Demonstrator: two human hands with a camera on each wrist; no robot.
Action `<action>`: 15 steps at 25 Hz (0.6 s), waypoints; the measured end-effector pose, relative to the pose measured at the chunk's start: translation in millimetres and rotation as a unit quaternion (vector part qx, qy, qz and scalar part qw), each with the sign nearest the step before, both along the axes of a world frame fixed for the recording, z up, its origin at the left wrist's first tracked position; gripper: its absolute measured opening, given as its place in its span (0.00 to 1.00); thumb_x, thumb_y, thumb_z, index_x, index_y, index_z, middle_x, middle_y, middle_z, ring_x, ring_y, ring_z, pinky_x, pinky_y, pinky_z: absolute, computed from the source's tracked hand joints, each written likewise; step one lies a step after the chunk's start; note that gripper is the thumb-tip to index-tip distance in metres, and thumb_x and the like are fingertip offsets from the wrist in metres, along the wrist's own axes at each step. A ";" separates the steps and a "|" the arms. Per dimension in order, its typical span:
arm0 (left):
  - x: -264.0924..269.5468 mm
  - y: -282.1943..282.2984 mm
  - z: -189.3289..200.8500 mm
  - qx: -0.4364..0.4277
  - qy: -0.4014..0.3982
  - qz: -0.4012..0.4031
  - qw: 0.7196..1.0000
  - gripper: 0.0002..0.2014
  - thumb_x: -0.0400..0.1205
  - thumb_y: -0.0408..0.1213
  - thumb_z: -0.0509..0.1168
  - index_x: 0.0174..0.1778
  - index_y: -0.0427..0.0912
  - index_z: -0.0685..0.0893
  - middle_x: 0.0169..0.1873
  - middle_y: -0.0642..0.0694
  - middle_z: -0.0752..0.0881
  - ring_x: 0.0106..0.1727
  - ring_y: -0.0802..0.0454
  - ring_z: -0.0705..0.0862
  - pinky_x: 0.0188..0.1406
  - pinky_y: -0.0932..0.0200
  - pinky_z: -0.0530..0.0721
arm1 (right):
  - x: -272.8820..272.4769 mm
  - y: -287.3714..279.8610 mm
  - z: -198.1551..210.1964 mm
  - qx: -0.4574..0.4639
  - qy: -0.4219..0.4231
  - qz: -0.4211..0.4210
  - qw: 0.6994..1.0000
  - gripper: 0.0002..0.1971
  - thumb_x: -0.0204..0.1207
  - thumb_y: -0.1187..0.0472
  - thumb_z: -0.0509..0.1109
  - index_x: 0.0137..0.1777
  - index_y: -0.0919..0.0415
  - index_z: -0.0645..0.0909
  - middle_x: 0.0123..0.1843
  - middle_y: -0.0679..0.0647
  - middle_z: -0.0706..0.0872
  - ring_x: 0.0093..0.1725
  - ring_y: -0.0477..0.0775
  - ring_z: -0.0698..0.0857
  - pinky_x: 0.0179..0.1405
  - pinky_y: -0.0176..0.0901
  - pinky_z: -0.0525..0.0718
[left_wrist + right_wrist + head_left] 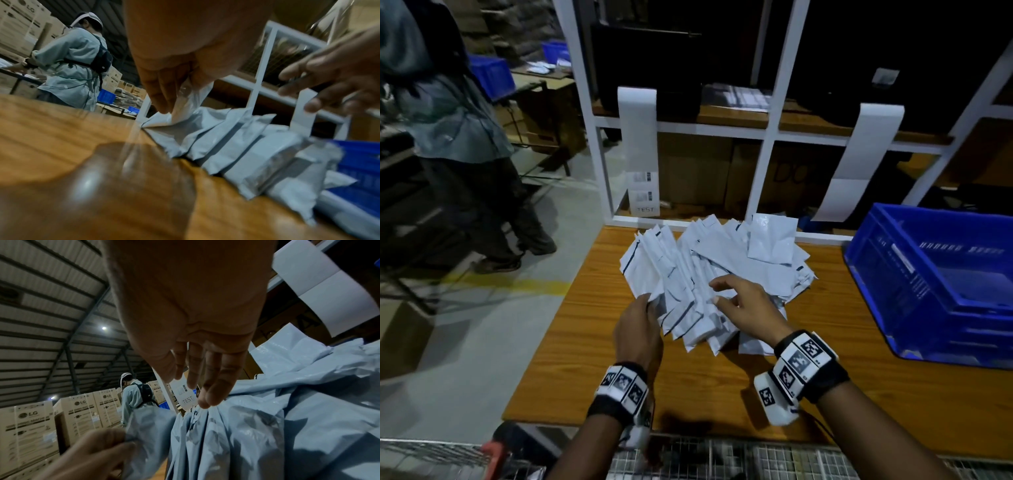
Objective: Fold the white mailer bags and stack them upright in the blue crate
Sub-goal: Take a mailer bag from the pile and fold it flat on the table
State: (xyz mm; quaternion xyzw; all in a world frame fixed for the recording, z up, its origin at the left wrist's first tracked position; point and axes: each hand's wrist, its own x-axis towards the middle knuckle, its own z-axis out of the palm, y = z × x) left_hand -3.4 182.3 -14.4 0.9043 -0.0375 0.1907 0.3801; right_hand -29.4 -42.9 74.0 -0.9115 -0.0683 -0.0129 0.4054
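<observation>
Wooden table (pixel 592 346), fanned mailer bags (pixel 709 274) lengthwise away, left hand (pixel 638 329) pinching one

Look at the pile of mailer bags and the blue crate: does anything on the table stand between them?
Nothing visible does. In the head view, only bare wooden table lies between the mailer bags and the blue crate on their right. The left hand already pinches a bag at the pile's left edge.

"TEST" stands on a hanging white label strip (pixel 645 209); "LG" marks stacked cardboard boxes (pixel 30 431).
</observation>
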 end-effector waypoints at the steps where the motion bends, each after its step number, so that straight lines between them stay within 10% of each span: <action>1: -9.9 -3.7 12.6 -0.031 -0.030 -0.026 0.999 0.09 0.88 0.33 0.59 0.54 0.40 0.85 0.42 0.44 0.88 0.43 0.42 0.85 0.35 0.56 0.70 | -4.0 -3.6 -0.7 0.014 -0.004 -0.009 1.000 0.16 0.84 0.56 0.70 0.71 0.49 0.79 0.67 0.46 0.84 0.50 0.43 0.85 0.48 0.33 0.79; 8: -90.9 -30.7 98.5 -0.267 -0.028 -0.275 0.923 0.09 0.87 0.30 0.61 0.47 0.46 0.84 0.32 0.66 0.83 0.35 0.71 0.78 0.34 0.71 0.72 | -67.4 -37.6 -13.0 0.239 0.031 -0.120 0.963 0.21 0.85 0.55 0.67 0.77 0.48 0.71 0.69 0.45 0.82 0.55 0.47 0.90 0.48 0.48 0.91; 12: -89.3 -46.6 92.3 -0.365 0.037 -0.296 0.882 0.10 0.86 0.38 0.64 0.54 0.39 0.89 0.42 0.45 0.90 0.45 0.52 0.85 0.41 0.56 0.81 | -91.9 -61.8 -11.4 0.362 0.030 -0.228 0.903 0.20 0.86 0.49 0.62 0.76 0.50 0.69 0.65 0.49 0.83 0.54 0.52 0.91 0.46 0.48 0.91; 15: -80.4 -61.7 82.7 -0.372 0.084 -0.279 0.882 0.15 0.87 0.41 0.64 0.46 0.30 0.81 0.30 0.41 0.74 0.34 0.57 0.73 0.35 0.59 0.71 | -108.9 -83.5 -12.4 0.445 -0.007 -0.300 0.844 0.17 0.84 0.52 0.66 0.69 0.56 0.74 0.57 0.54 0.89 0.46 0.57 0.91 0.37 0.48 0.91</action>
